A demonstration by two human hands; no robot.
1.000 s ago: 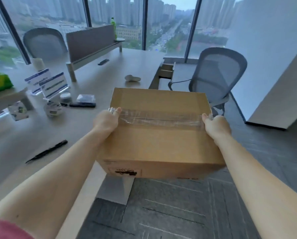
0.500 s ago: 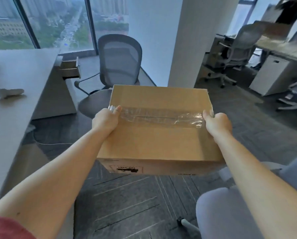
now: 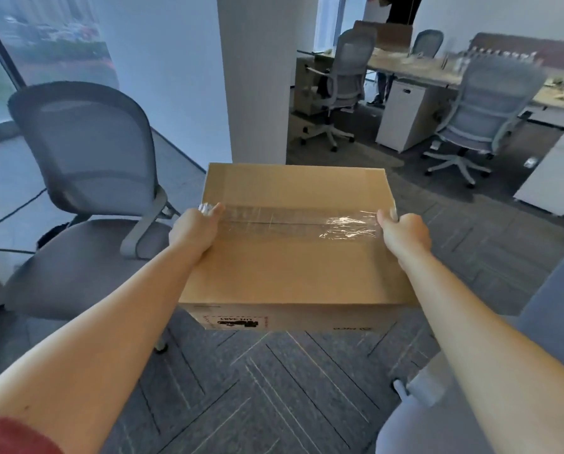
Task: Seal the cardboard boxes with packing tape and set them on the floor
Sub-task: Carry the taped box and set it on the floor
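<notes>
A brown cardboard box (image 3: 293,267) hangs in the air in front of me, above the grey carpet. A strip of clear packing tape (image 3: 293,219) runs across its closed top flaps from side to side. My left hand (image 3: 193,229) grips the box's left edge, thumb on top by the tape end. My right hand (image 3: 403,232) grips the right edge the same way. A black printed label shows on the near side face. The fingers under both edges are hidden.
A grey mesh office chair (image 3: 87,178) stands at the left, close to the box. A white pillar (image 3: 257,77) rises just behind it. Another chair's seat (image 3: 470,404) juts in at bottom right. Desks, cabinets and more chairs (image 3: 477,113) fill the back right. Carpet floor (image 3: 257,388) lies below.
I have turned right with the box held in both hands: the desk has left the view, and the pillar and far office desks have come in. My grip is unchanged.
</notes>
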